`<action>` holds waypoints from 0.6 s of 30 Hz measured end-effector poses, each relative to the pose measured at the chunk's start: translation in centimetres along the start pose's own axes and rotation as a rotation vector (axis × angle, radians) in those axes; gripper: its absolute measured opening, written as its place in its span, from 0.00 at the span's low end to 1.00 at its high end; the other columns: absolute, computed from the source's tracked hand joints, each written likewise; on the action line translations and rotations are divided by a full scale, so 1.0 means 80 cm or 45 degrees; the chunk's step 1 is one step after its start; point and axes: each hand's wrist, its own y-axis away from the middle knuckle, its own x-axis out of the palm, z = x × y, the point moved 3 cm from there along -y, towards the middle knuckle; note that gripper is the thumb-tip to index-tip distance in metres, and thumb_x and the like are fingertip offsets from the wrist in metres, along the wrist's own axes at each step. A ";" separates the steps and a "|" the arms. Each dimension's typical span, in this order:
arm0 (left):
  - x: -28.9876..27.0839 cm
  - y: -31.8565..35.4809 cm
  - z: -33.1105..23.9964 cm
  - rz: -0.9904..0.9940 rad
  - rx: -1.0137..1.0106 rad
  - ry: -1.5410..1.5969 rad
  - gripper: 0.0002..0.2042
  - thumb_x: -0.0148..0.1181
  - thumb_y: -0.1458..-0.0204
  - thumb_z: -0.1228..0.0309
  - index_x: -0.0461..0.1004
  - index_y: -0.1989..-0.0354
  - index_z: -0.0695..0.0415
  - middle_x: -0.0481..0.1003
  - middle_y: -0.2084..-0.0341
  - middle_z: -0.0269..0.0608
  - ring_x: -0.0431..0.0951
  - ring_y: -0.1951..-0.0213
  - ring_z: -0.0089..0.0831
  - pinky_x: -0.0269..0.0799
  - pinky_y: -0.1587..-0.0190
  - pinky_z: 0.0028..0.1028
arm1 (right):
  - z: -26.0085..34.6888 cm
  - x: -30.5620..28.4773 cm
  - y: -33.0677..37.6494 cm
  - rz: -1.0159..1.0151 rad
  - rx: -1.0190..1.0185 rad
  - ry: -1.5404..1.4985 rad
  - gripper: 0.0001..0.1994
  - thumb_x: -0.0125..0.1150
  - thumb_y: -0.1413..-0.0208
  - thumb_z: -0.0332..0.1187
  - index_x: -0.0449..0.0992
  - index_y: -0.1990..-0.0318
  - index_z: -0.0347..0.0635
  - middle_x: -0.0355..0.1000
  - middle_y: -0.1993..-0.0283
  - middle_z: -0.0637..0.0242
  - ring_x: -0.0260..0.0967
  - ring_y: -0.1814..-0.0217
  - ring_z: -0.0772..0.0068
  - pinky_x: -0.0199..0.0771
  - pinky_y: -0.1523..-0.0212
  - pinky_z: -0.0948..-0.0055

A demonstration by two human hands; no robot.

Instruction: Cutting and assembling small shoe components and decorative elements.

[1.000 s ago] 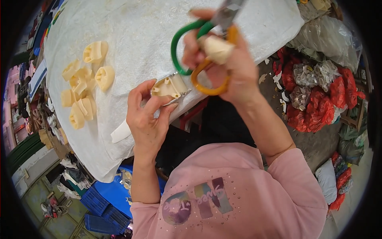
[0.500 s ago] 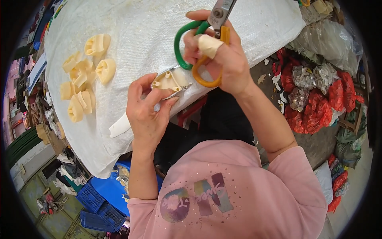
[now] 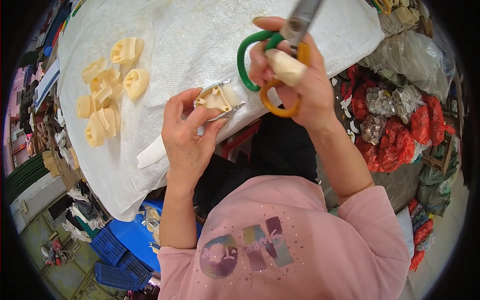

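Note:
Between its thumb and fingers, my left hand (image 3: 190, 125) pinches a small cream plastic piece (image 3: 212, 99) with a silvery rim, close to the table's near edge. A pale translucent bit shows at that piece's right end. My right hand (image 3: 295, 75) grips a pair of scissors (image 3: 298, 31), with one green and one orange handle loop; the blades point up and away, blurred. Tan tape (image 3: 286, 67) wraps one digit of this hand. The scissors are apart from the cream piece. To the left lie several cream plastic parts (image 3: 106, 86) in a loose group.
A white woven sheet (image 3: 185, 45) covers the table, and a white strip (image 3: 151, 152) lies near its front edge. Right of me, red plastic bags (image 3: 392, 145) and clear bags rest on the floor. A blue tub (image 3: 135, 240) and blue crates (image 3: 122, 267) stand at lower left.
My right hand with the scissors has moved right and slightly down, away from the cream piece. My left hand has shifted slightly right, still pinching the piece.

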 end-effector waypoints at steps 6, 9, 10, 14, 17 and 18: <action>-0.001 0.000 0.001 -0.026 0.018 0.007 0.11 0.67 0.71 0.80 0.75 0.75 0.59 0.69 0.61 0.46 0.71 0.62 0.40 0.69 0.60 0.31 | 0.010 0.007 0.036 0.021 -0.107 -0.569 0.25 0.51 0.49 0.30 0.56 0.43 0.36 0.61 0.69 0.67 0.57 0.69 0.78 0.59 0.68 0.78; -0.001 -0.004 -0.006 -0.032 -0.022 -0.050 0.10 0.64 0.69 0.84 0.75 0.74 0.61 0.70 0.60 0.43 0.73 0.61 0.33 0.69 0.58 0.27 | -0.031 0.015 0.040 -0.089 -0.031 -0.395 0.23 0.49 0.51 0.27 0.58 0.45 0.37 0.62 0.69 0.66 0.59 0.71 0.79 0.61 0.69 0.78; -0.002 -0.004 -0.004 -0.025 -0.028 -0.051 0.10 0.64 0.69 0.84 0.75 0.74 0.61 0.70 0.60 0.43 0.73 0.60 0.34 0.69 0.58 0.27 | -0.032 0.013 0.037 -0.085 -0.006 -0.453 0.22 0.49 0.51 0.27 0.58 0.46 0.37 0.62 0.69 0.66 0.59 0.72 0.79 0.60 0.70 0.78; -0.002 0.000 0.001 -0.017 -0.075 -0.023 0.09 0.63 0.68 0.84 0.75 0.75 0.62 0.70 0.61 0.44 0.73 0.60 0.34 0.69 0.57 0.27 | -0.010 0.010 0.030 -0.099 0.076 -0.397 0.22 0.48 0.50 0.27 0.58 0.45 0.37 0.62 0.70 0.66 0.59 0.72 0.77 0.60 0.70 0.77; -0.002 0.001 -0.004 -0.028 -0.002 -0.054 0.10 0.63 0.68 0.84 0.74 0.74 0.62 0.70 0.60 0.44 0.73 0.60 0.34 0.69 0.58 0.27 | 0.000 0.007 0.030 -0.020 -0.125 -0.677 0.21 0.49 0.49 0.29 0.59 0.46 0.37 0.63 0.68 0.66 0.59 0.71 0.75 0.61 0.69 0.77; -0.004 0.001 -0.007 -0.029 0.002 -0.058 0.10 0.63 0.68 0.84 0.74 0.74 0.62 0.70 0.60 0.44 0.73 0.60 0.34 0.69 0.58 0.27 | -0.033 0.005 0.038 -0.004 -0.083 -0.062 0.20 0.49 0.49 0.29 0.60 0.47 0.38 0.63 0.69 0.67 0.58 0.71 0.78 0.60 0.69 0.78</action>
